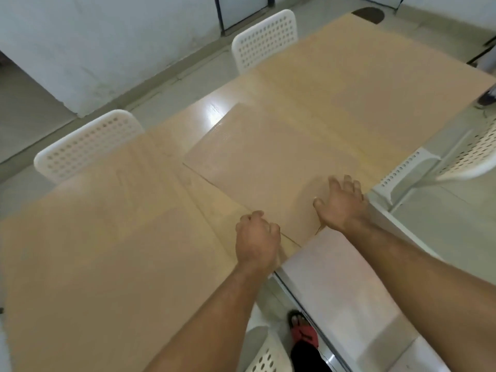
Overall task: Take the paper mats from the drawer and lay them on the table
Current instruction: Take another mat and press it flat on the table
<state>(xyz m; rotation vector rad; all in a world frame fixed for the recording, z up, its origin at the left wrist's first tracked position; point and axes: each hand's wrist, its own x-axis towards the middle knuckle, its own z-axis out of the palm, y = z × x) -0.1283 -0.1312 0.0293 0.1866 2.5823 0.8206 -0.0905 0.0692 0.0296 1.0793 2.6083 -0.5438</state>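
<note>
Seemingly near the end: the left hand (256, 237) curls at the near edge of a tan rectangular paper mat (268, 162), its hold impossible to tell, while the right hand (341, 202) presses it flat, fingers spread. 2 more thin, lightly creased sheets, a left mat (107, 224) and a far mat (362, 76), already cover the glossy white table (335, 277).

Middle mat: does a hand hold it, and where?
Right hand presses the mat flat near its corner; left hand curls at its edge, grip unclear.

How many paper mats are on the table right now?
3: left mat covers the near-left end; middle mat lies under the right hand; far mat covers the far end. Overlaps may hide more.
</note>
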